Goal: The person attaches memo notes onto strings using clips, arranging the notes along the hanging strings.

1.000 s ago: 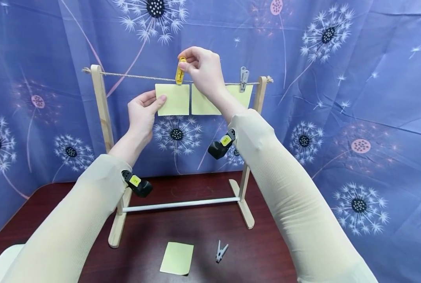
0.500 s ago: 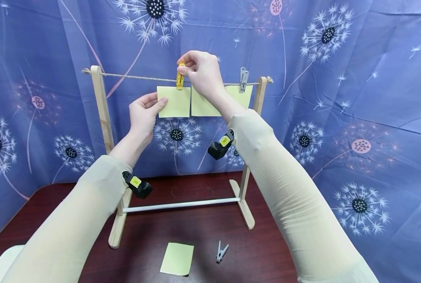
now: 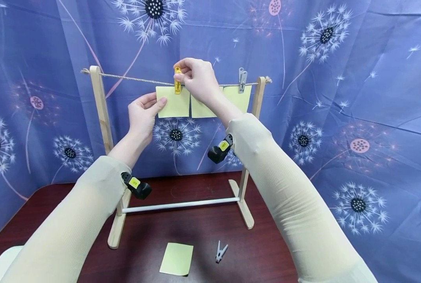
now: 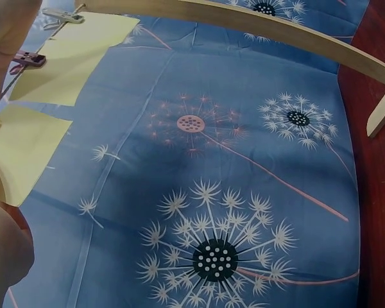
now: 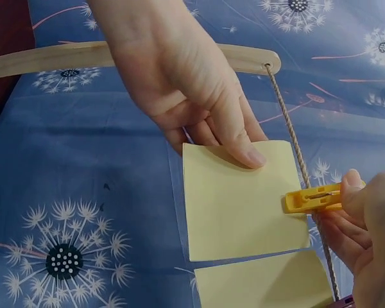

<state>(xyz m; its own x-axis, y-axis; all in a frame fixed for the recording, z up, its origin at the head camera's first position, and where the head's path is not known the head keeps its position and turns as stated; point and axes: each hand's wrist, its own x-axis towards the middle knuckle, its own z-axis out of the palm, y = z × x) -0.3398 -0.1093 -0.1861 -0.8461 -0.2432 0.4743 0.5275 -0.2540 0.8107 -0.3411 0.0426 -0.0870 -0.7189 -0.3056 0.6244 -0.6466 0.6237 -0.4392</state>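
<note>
My left hand [image 3: 141, 118] pinches the left edge of a pale yellow sticky note [image 3: 172, 106], thumb in front, holding it up against the twine line [image 5: 289, 122]. At the note's top edge is a yellow plastic clothespin [image 3: 177, 83], pinched at its upper end by my right hand [image 3: 200, 80]. In the right wrist view the clothespin's [image 5: 301, 200] tip overlaps both the twine and the note. Right beside this note hangs a second note [image 3: 200, 109], partly behind my right hand. A dark purple clothespin [image 4: 29, 59] sits on it in the left wrist view.
A third note [image 3: 240, 100] hangs at the right under a grey clothespin [image 3: 242, 81]. Two wooden posts [image 3: 102, 106] hold the twine, joined low by a white rod [image 3: 182, 204]. On the dark red table [image 3: 267, 251] lie another sticky note [image 3: 176, 259] and a grey clothespin [image 3: 220, 252].
My right hand has come down with the yellow clothespin, whose tip now reaches lower over the note's top edge. The left hand and its note have shifted only slightly.
</note>
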